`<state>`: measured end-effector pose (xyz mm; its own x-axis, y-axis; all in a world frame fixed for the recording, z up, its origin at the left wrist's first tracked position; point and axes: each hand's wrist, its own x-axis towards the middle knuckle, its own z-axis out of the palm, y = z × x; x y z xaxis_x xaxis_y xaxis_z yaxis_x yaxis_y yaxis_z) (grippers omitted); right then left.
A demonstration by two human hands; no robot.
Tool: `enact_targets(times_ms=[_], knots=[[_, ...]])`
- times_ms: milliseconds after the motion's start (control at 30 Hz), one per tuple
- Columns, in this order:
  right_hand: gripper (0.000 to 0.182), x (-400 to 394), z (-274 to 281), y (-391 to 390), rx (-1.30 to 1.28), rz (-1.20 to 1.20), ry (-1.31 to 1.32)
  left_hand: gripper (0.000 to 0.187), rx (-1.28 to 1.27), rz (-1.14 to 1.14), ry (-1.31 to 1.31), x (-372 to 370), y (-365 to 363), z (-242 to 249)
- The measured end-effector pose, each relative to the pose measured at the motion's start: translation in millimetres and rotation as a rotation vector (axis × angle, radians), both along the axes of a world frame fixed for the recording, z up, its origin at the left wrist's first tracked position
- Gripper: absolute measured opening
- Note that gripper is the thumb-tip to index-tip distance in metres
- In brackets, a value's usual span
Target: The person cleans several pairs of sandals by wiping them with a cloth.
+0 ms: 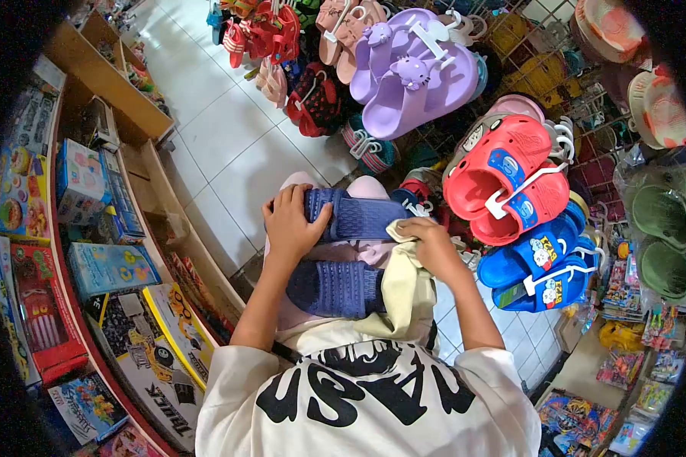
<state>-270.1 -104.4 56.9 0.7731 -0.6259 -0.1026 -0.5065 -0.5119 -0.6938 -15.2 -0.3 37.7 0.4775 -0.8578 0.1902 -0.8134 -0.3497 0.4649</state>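
Across my lap lie two navy blue slippers with ribbed, woven-looking straps. My left hand (293, 221) is closed around the left end of the upper slipper (370, 218), its fingers over the far edge and its thumb on the near side. At the other end of that slipper, my right hand (428, 245) grips a pale cream cloth (406, 286), a fold of which touches the slipper. The cloth hangs down over my lap and overlaps the right end of the lower slipper (335, 289). Neither hand touches this lower one.
Hanging sandals crowd the right: purple pairs (419, 76), red clogs (503, 179) and blue slides (541, 259). Green clogs (663, 236) hang in plastic beyond. A shelf of boxed toys (149, 365) curves along my left. White floor tiles (244, 167) run ahead.
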Motion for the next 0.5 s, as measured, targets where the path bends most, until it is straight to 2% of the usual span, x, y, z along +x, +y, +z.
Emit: enact_targets(times_ms=[67,167,267,300,400,433,467,500], knots=[[0.040,-4,19,-1,0.072,-0.074,-0.103,0.054,0.112,0.096,-0.031,-6,0,6],[0.036,-1,43,3,0.141,-0.256,-0.268,0.062,0.478,0.045,0.001,5,-3,25],[0.036,15,50,8,0.090,-0.257,-0.414,0.063,0.233,-0.294,0.109,37,-6,32],[0.037,24,52,11,-0.011,-0.220,-0.388,0.048,0.097,-0.467,0.156,47,-14,24],[0.042,67,40,30,-0.187,-0.032,-0.362,0.039,0.012,-0.851,0.553,62,-39,0],[0.041,83,24,35,-0.296,0.074,-0.352,0.037,0.007,-0.962,0.321,64,-45,-11],[0.037,94,5,43,-0.355,0.190,-0.279,0.035,0.063,-1.004,0.427,60,-49,-9],[0.035,98,2,53,-0.329,0.181,-0.229,0.033,0.093,-1.032,0.343,60,-50,-11]])
